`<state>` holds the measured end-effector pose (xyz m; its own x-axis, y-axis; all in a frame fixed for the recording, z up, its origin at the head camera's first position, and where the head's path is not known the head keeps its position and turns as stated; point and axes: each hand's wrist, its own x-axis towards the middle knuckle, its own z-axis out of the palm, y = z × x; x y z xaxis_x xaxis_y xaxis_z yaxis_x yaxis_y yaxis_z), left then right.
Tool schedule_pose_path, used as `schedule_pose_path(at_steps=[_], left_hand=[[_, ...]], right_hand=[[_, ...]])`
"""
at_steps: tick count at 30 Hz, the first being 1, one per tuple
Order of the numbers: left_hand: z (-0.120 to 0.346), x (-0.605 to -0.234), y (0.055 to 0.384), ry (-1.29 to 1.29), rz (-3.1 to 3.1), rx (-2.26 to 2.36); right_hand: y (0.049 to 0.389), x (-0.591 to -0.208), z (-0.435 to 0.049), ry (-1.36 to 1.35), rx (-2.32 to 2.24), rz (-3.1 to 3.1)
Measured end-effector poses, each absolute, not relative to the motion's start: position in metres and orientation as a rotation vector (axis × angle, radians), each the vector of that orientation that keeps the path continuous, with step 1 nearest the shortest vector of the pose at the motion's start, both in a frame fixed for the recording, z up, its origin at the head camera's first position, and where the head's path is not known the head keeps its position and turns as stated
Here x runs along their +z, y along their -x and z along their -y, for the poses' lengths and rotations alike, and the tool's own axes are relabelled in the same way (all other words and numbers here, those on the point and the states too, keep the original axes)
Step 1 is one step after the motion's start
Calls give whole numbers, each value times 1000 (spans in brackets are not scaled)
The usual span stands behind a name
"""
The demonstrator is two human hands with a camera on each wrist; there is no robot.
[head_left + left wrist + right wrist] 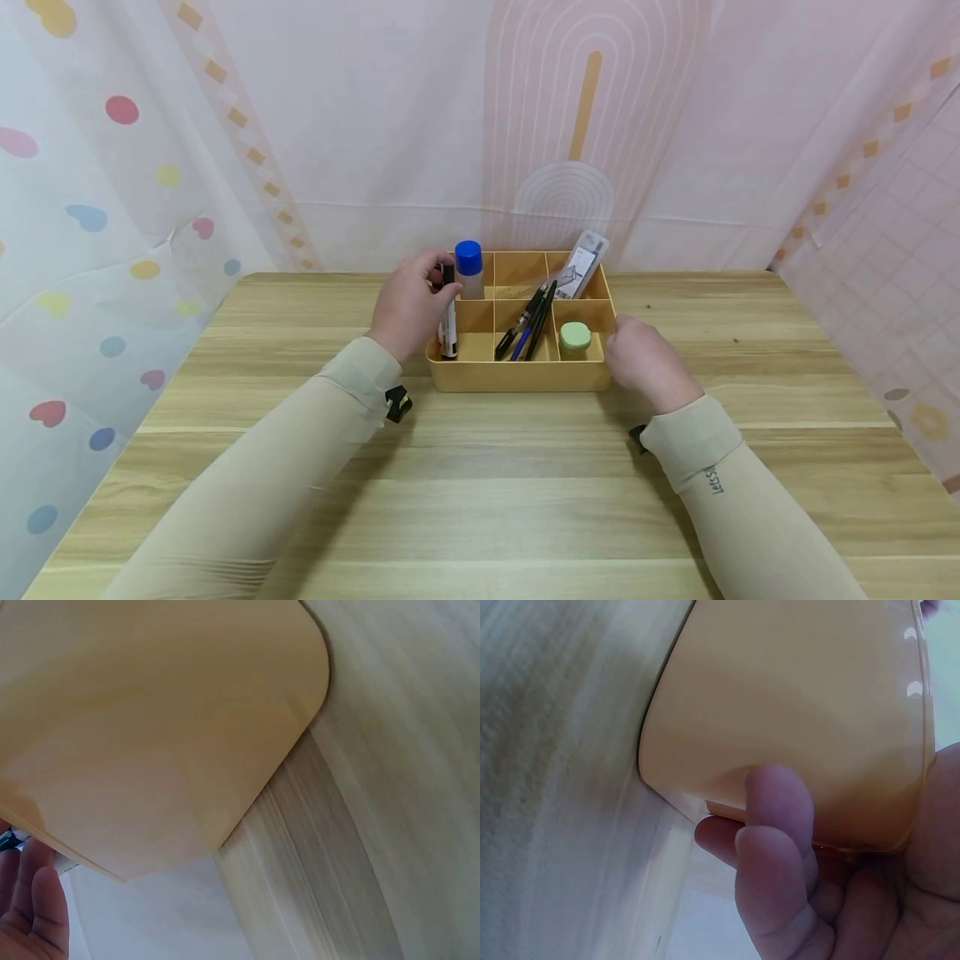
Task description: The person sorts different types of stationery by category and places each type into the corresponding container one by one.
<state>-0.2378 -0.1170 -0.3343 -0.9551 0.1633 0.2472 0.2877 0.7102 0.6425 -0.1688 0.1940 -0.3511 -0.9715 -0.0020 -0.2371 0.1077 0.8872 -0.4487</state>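
A yellow divided organizer box (517, 379) stands on the table. My left hand (411, 304) is at its left end, pinching the black top of a white marker (447, 333) between thumb and fingers. The marker is upright in the front left compartment. From the left wrist, only some fingers (49, 904) show past the box wall (172, 735). My right hand (648, 362) grips the box's right end. Its fingers (772, 870) are bent against the outer wall (780, 697) in the right wrist view, with the thumb side up by the rim.
Behind the marker is a blue-capped bottle (469, 258). Several pens (528, 321) lean in the front middle compartment, and a light green lidded container (575, 337) sits front right. A clear flat case (583, 265) leans back right. A patterned cloth (375, 125) hangs behind the table (480, 500).
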Motion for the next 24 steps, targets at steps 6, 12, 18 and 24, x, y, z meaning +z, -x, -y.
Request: schedule_pose_path(at_steps=[6, 12, 18, 24], left_hand=[[116, -337, 238, 334, 2762, -1056], [115, -338, 237, 312, 2783, -1047], [114, -340, 238, 322, 2778, -1044], [114, -342, 240, 307, 2775, -1045]], right_hand=[[169, -351, -193, -84, -685, -2820], [169, -352, -194, -92, -688, -2811], [169, -351, -194, -94, -672, -2822], [169, -352, -195, -77, -663, -2846]])
